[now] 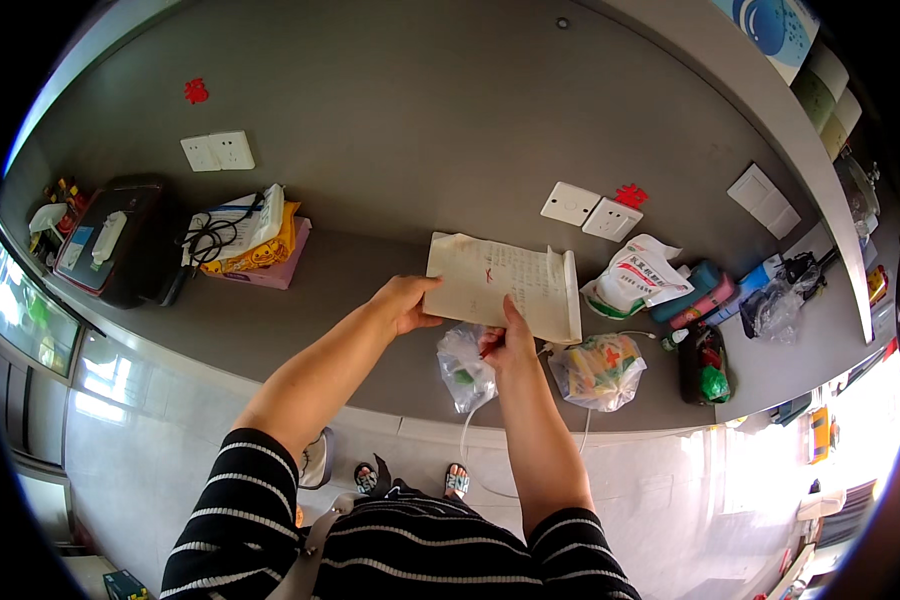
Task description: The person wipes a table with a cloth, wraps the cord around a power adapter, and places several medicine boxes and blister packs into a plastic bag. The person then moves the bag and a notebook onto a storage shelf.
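Note:
A notebook [505,278] with cream pages, rows of handwriting and a red mark is held up over the counter, its right edge curled. My left hand [407,304] grips its left edge, fingers closed. My right hand [512,345] holds the lower edge with the thumb on top of the page. Something small and red shows by the right fingers, too unclear to name. Just below the notebook lies a clear plastic bag [464,362] on the counter, partly hidden by my right hand. To the right of my wrist sits another clear bag [600,370] with colourful packets.
A dark printer [120,240] stands at the left of the grey counter [320,260], beside a pile of papers [255,225] with a black cable. Rightward are a white-and-green packet [635,277], rolled cloths [705,295] and a black pouch [705,365]. A white cord [464,440] hangs over the edge.

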`<state>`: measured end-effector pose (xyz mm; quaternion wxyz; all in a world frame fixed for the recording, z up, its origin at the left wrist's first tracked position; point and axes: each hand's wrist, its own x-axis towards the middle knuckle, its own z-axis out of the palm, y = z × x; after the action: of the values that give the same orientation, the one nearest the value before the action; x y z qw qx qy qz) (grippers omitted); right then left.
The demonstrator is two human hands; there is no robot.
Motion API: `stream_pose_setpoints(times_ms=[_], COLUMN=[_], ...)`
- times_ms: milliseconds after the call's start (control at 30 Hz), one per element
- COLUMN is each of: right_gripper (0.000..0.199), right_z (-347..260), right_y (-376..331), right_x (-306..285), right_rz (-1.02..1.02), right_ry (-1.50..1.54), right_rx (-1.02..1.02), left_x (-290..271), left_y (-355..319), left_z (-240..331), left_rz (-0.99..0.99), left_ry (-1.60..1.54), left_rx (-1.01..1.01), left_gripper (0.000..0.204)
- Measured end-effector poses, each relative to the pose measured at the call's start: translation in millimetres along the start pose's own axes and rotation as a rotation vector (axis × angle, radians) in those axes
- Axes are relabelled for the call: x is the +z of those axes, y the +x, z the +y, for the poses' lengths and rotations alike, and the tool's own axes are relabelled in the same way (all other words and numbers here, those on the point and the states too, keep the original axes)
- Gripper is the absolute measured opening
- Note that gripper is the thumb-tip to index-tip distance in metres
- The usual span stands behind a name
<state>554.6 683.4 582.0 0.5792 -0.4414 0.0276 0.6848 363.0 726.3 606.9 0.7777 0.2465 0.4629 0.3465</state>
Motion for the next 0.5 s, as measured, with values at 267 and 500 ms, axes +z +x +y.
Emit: stream_pose_setpoints(times_ms=[267, 500], right_gripper=[0.019, 0.021], right_z=[-17, -16], right_y=[-23, -36], right_x=[-8, -11], right_rz=[-0.026, -0.152], right_ry=[0.028, 0.056], right_rx=[0.032, 0.016], left_x=[10, 31], left_y=[6, -15], left_z=[3, 15], left_rz=[-0.019, -0.039], left_ry=[-0.103, 0.103], left_rx=[0.118, 0.197], left_gripper=[0.030, 0.032])
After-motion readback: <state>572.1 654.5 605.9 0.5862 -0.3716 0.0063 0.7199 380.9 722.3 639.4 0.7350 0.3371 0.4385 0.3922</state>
